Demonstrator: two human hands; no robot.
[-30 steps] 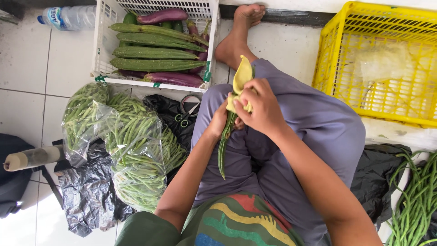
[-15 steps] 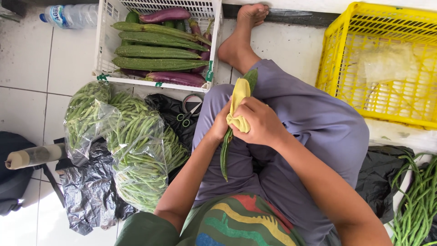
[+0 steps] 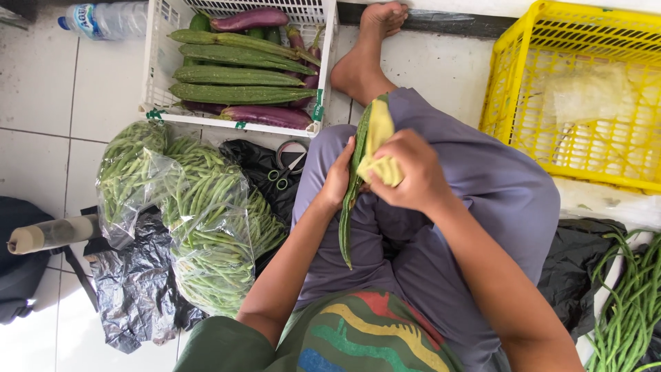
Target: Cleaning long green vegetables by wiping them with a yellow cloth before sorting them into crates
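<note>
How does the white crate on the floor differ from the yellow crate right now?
The white crate is packed with long green ridged gourds and purple eggplants; the yellow crate holds only a crumpled clear plastic bag. The white crate sits beyond the left knee, by the bagged green beans; the yellow crate sits to the right, beyond the long beans. Both are slatted plastic crates resting on the tiled floor.
</note>
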